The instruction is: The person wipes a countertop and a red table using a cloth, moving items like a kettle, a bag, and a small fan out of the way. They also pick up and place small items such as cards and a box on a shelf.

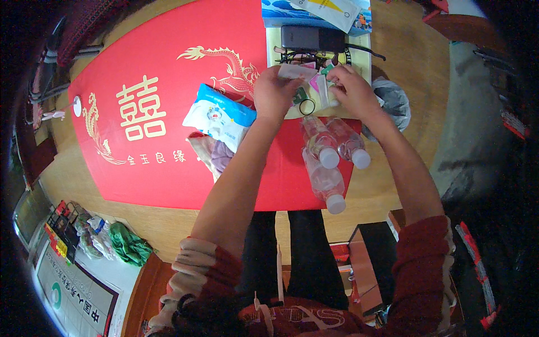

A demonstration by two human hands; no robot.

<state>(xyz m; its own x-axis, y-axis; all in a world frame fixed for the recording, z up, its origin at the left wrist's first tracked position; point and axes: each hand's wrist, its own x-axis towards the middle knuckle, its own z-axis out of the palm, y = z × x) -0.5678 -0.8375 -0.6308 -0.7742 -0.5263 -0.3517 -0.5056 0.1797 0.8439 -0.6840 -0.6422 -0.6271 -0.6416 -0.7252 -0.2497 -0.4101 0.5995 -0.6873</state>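
Note:
My left hand (pixel 271 92) pinches a small flat white packet (pixel 297 72) between thumb and fingers, over a pale printed mat or box (pixel 357 67). To its right, my right hand (pixel 353 88) has curled fingers beside a small green item (pixel 327 69) and a narrow whitish strip (pixel 323 93); its exact grip is unclear. A pink packet (pixel 314 83) lies between the hands. Below them are a small dark green piece (pixel 299 96) and a thin black ring (pixel 307 107). Just beyond the hands, dark-framed eyeglasses (pixel 309 57) rest near a dark grey rectangular case or device (pixel 312 38).
Three clear plastic bottles with white caps (pixel 329 158) lie at the near edge of the red table cover (pixel 177 185). A blue-white soft pack (pixel 219 113) covers part of a cloth (pixel 221 156). Behind stands a blue printed box (pixel 278 14). A bag-lined bin (pixel 393 103) is at right.

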